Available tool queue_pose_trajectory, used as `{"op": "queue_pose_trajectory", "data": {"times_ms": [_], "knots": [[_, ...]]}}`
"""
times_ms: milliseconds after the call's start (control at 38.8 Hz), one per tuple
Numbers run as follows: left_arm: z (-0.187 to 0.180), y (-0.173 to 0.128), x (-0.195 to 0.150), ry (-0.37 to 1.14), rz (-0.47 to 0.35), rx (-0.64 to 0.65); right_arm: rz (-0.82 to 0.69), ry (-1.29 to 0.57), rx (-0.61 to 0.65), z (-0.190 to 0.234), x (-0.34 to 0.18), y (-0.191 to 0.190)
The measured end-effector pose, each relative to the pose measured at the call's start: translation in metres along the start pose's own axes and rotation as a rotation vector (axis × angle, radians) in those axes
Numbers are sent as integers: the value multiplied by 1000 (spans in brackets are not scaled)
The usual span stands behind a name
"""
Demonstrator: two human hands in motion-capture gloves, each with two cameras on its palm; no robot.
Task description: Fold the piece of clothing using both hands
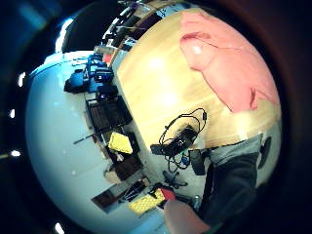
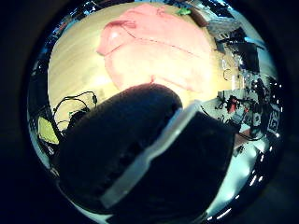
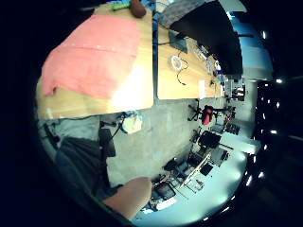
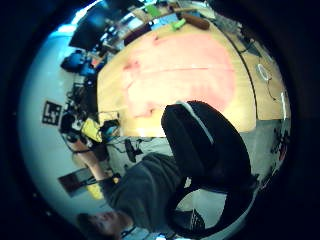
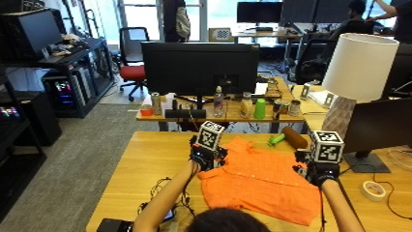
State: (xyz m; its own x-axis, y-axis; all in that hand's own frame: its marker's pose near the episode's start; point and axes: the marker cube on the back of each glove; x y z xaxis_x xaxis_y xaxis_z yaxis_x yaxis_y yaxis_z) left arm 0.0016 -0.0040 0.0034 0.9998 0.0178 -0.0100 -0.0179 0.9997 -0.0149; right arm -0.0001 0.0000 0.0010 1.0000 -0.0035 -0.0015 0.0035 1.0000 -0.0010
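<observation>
An orange short-sleeved shirt (image 5: 260, 181) lies spread flat on the wooden table (image 5: 148, 159), collar toward the far side. My left hand (image 5: 203, 158) hovers at the shirt's far left corner, near the collar and sleeve. My right hand (image 5: 320, 174) hovers over the shirt's right edge. Both palm cameras see the shirt (image 2: 159, 51) (image 4: 185, 70) from some height, whole and flat, with no cloth in either hand. The left thumb (image 2: 121, 140) and the right thumb (image 4: 200, 145) show bare in front of their cameras.
A green object (image 5: 275, 140) and a brown roll (image 5: 295, 137) lie just beyond the shirt. A tape roll (image 5: 372, 190), a lamp (image 5: 351, 77) and a monitor foot stand at the right. Cables and a black device (image 5: 161, 193) lie at the front left.
</observation>
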Motion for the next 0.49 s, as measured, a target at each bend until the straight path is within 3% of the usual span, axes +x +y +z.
{"op": "queue_pose_trajectory", "data": {"times_ms": [490], "knots": [[4, 2, 2, 16, 4, 31, -16, -7, -9, -5, -1, 10]]}}
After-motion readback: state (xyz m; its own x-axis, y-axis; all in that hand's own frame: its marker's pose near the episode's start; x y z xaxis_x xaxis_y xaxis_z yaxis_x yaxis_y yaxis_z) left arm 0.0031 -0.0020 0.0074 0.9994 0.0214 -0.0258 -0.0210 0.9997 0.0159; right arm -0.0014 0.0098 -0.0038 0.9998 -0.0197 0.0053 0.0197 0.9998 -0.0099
